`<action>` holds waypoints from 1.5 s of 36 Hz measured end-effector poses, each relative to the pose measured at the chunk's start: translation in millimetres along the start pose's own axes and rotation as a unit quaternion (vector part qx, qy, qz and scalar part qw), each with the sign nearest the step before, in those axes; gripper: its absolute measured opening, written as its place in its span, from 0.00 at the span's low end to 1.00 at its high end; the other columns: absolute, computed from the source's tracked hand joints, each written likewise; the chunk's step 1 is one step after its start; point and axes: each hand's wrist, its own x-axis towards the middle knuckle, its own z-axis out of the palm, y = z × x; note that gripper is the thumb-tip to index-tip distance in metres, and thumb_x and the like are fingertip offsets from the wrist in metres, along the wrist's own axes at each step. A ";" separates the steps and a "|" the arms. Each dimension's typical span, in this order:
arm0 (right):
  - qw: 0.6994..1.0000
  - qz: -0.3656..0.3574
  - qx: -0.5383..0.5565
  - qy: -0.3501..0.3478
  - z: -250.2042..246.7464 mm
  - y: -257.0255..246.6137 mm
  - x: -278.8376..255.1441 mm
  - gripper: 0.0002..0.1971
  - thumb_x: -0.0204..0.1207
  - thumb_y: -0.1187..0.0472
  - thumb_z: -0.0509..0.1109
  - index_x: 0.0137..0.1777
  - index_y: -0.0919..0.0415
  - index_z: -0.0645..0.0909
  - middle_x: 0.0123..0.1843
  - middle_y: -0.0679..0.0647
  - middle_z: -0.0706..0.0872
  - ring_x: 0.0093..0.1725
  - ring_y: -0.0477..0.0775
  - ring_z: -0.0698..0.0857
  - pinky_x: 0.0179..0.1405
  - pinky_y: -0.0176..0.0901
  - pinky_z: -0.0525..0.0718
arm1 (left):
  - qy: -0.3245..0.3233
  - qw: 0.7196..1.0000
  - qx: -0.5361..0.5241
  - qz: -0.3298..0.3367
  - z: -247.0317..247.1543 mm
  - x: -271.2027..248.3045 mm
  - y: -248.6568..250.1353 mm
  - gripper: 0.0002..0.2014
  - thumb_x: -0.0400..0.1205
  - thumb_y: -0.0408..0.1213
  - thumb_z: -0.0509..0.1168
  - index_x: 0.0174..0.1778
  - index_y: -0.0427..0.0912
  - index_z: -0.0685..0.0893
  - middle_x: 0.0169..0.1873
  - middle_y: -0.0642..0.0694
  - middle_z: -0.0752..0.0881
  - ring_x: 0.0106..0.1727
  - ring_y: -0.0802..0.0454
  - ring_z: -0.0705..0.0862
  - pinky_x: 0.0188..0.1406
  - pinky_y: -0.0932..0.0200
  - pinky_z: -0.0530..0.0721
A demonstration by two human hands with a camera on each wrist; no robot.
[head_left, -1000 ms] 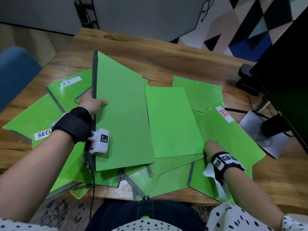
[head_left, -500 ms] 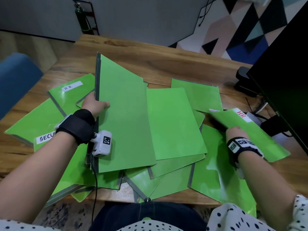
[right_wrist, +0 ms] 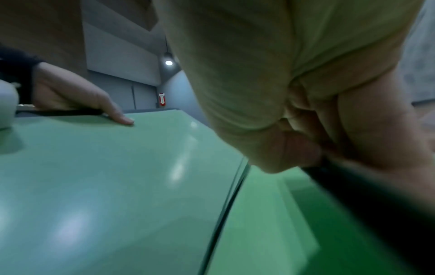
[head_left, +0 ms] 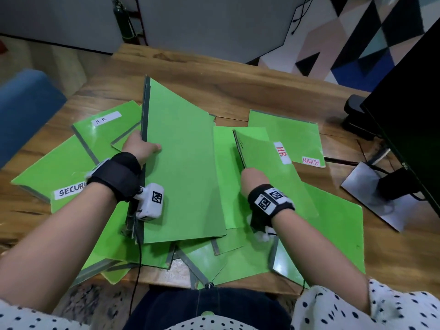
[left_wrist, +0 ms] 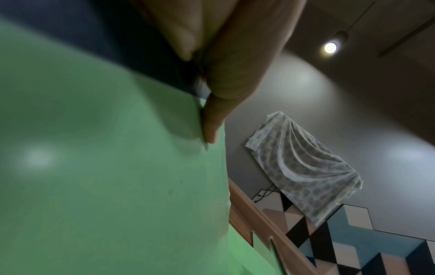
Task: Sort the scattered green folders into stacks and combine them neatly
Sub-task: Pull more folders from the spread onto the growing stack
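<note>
Green folders lie scattered and overlapping on the wooden table [head_left: 214,91]. My left hand [head_left: 140,147] grips the spine edge of a gathered stack of folders [head_left: 183,172] tilted up on its left side, thumb on top. The thumb [left_wrist: 212,128] lies on the green cover [left_wrist: 105,167] in the left wrist view. My right hand [head_left: 253,179] holds a folder labelled HR [head_left: 273,177] by its dark spine, lifted above the pile just right of the stack. In the right wrist view the fingers [right_wrist: 294,148] pinch that spine, and the left hand [right_wrist: 77,98] shows across the stack [right_wrist: 105,176].
Loose folders labelled HR [head_left: 107,129], SECURITY [head_left: 54,177] and ADMIN [head_left: 288,136] lie around, more hang over the near table edge. A black monitor [head_left: 409,110] on its stand [head_left: 378,191] fills the right. A blue chair [head_left: 21,108] is at left.
My right hand picked the red-labelled HR folder off the right of the pile, lifted it and carried it left toward the stack. The left hand kept its hold on the stack.
</note>
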 end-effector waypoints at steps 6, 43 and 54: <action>0.987 0.100 0.128 0.012 12.6 30.9 21.1 0.07 0.80 0.60 0.64 0.49 0.66 0.76 0.35 0.54 0.78 0.40 0.57 0.81 0.44 0.45 0.86 | -0.002 1.000 -0.021 -0.015 -4.5 4.7 -13.2 0.26 0.75 0.31 0.73 0.68 0.35 0.75 0.60 0.36 0.84 0.60 0.36 0.83 0.63 0.38 0.81; 0.906 0.234 0.352 -0.004 26.1 128.2 38.6 0.36 0.68 0.50 0.79 0.70 0.71 0.71 0.66 0.65 0.81 0.61 0.66 0.81 0.61 0.54 0.80 | -0.003 0.999 -0.009 -0.039 -8.2 5.3 -28.7 0.20 0.76 0.32 0.72 0.62 0.34 0.76 0.52 0.35 0.83 0.51 0.38 0.83 0.61 0.37 0.82; 0.878 0.144 0.426 0.161 -63.8 117.1 17.6 0.32 0.77 0.60 0.71 0.79 0.69 0.64 0.79 0.63 0.69 0.77 0.64 0.70 0.76 0.58 0.67 | -0.043 0.995 -0.058 -0.071 -3.3 4.1 -39.1 0.26 0.79 0.29 0.69 0.72 0.32 0.70 0.58 0.39 0.80 0.57 0.44 0.78 0.58 0.52 0.75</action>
